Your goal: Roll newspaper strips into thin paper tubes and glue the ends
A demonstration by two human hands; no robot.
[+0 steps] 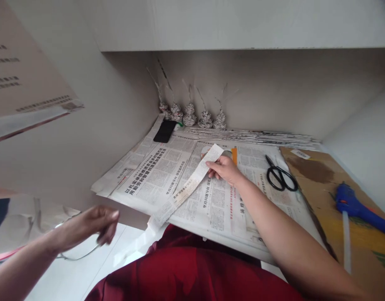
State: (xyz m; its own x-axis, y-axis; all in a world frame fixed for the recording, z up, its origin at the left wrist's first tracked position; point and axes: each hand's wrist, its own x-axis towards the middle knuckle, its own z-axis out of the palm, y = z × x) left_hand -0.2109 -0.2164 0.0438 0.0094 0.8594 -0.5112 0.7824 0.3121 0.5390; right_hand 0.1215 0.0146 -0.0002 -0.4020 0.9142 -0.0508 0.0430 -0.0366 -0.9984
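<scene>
My right hand point(225, 169) pinches a long newspaper strip point(194, 179) between thumb and fingers near its upper end. The strip runs slantwise down and left across the newspaper-covered table point(157, 184) and hangs over the front edge. To the left, off the table, my left hand point(100, 223) is closed, thumb against curled fingers, with nothing visible in it. Its fingers are slightly blurred, and it is apart from the strip. Black-handled scissors point(280, 177) lie to the right of my right hand.
Several gourd-shaped woven paper pieces point(189, 115) stand along the back wall beside a black phone-like object point(165, 131). Thin paper rolls point(251, 136) lie at the back. On the right, a blue glue gun point(352, 202) rests on cardboard point(308, 175). A white shelf point(242, 25) overhangs.
</scene>
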